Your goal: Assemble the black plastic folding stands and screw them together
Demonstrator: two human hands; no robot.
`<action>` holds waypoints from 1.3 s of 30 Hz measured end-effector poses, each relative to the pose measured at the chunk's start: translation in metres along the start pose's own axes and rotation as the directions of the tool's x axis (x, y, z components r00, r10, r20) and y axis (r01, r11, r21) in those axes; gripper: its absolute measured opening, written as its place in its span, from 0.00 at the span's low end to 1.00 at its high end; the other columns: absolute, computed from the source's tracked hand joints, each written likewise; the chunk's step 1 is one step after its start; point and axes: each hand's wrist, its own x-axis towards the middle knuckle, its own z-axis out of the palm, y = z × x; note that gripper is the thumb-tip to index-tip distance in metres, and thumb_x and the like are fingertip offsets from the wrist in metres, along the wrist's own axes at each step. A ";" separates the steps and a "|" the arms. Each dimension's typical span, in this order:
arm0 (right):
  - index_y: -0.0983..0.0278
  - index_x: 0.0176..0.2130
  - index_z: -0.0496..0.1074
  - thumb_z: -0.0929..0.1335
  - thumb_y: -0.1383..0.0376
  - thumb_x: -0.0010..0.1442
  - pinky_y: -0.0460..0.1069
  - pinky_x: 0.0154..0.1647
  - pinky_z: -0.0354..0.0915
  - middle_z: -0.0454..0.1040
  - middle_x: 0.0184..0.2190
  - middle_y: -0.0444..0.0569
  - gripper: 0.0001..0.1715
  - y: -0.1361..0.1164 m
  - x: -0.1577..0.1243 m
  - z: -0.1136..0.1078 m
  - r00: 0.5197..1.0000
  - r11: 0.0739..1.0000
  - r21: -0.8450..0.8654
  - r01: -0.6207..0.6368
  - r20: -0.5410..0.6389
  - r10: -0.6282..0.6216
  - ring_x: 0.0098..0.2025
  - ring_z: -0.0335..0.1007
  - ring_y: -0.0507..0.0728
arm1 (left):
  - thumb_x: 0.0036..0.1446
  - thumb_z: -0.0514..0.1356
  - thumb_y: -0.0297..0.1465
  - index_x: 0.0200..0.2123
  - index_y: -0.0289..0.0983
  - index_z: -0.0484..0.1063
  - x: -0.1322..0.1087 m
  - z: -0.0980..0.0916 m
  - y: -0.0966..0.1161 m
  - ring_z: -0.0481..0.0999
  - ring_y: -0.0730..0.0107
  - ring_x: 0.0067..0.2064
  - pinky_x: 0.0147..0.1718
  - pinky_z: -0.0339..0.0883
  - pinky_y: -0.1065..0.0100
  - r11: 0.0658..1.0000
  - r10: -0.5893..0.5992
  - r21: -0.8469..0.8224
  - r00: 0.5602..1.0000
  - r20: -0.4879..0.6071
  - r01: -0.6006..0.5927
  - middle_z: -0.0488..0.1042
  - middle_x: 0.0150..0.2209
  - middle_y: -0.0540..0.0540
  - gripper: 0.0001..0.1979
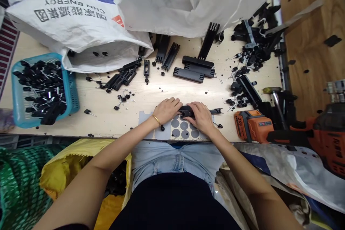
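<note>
A black plastic part [185, 110] lies between my two hands, low over the front of the table. My left hand [167, 111], with a gold bangle at the wrist, has its fingers closed on the left end. Thumb and fingers of my right hand [201, 118] grip the other end. Past the right fingers sticks out a slim black forked piece [217, 111]; whether it joins the held part is hidden. Under the hands is a grey sheet [163, 132] with round grey discs [185, 134]. A black-headed screw [219, 125] lies by my right wrist.
A blue basket [72, 93] of black-headed screws stands at left. Large white sacks [81, 18] cover the back. Black bars [188, 74] lie mid-table. Loose parts [252, 55], an orange battery [253, 125], a hammer [279, 109] and a power tool [327, 140] crowd the right.
</note>
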 end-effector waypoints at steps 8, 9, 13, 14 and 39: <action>0.64 0.44 0.69 0.64 0.57 0.62 0.60 0.44 0.62 0.68 0.38 0.57 0.15 0.019 -0.091 -0.012 0.881 0.921 -0.028 -0.388 -0.305 0.361 0.42 0.63 0.64 | 0.62 0.57 0.39 0.43 0.34 0.68 0.006 -0.007 -0.029 0.70 0.61 0.45 0.39 0.61 0.65 0.997 -0.052 -0.061 0.999 -0.010 0.052 0.71 0.42 0.41 0.14; 0.64 0.41 0.70 0.62 0.57 0.62 0.59 0.43 0.62 0.68 0.36 0.56 0.14 0.024 -0.096 -0.009 0.877 0.913 -0.005 -0.409 -0.280 0.391 0.40 0.63 0.63 | 0.62 0.57 0.38 0.43 0.34 0.68 0.008 -0.008 -0.028 0.70 0.60 0.45 0.40 0.61 0.65 0.997 -0.036 -0.072 0.999 -0.004 0.036 0.71 0.43 0.41 0.14; 0.62 0.36 0.70 0.62 0.56 0.62 0.57 0.43 0.64 0.71 0.33 0.53 0.14 0.037 -0.100 -0.012 0.864 0.888 0.104 -0.448 -0.204 0.460 0.39 0.67 0.61 | 0.61 0.57 0.35 0.52 0.32 0.64 0.006 -0.013 -0.015 0.70 0.59 0.48 0.46 0.62 0.62 0.981 0.086 -0.170 0.996 -0.037 -0.091 0.71 0.47 0.39 0.19; 0.62 0.35 0.70 0.62 0.55 0.61 0.56 0.42 0.64 0.72 0.33 0.53 0.15 0.039 -0.100 -0.018 0.852 0.872 0.131 -0.472 -0.185 0.489 0.39 0.68 0.61 | 0.61 0.57 0.34 0.55 0.32 0.63 0.001 -0.014 -0.014 0.69 0.59 0.50 0.48 0.62 0.61 0.972 0.101 -0.206 0.992 -0.078 -0.116 0.70 0.48 0.39 0.21; 0.63 0.37 0.71 0.65 0.66 0.58 0.51 0.37 0.66 0.72 0.33 0.48 0.06 -0.023 0.006 -0.045 0.918 0.870 0.363 -0.333 -0.085 0.387 0.33 0.68 0.55 | 0.55 0.57 0.26 0.48 0.34 0.71 -0.140 0.002 -0.127 0.65 0.61 0.46 0.56 0.58 0.55 0.478 -0.879 -0.391 0.428 -0.213 0.787 0.63 0.42 0.43 0.17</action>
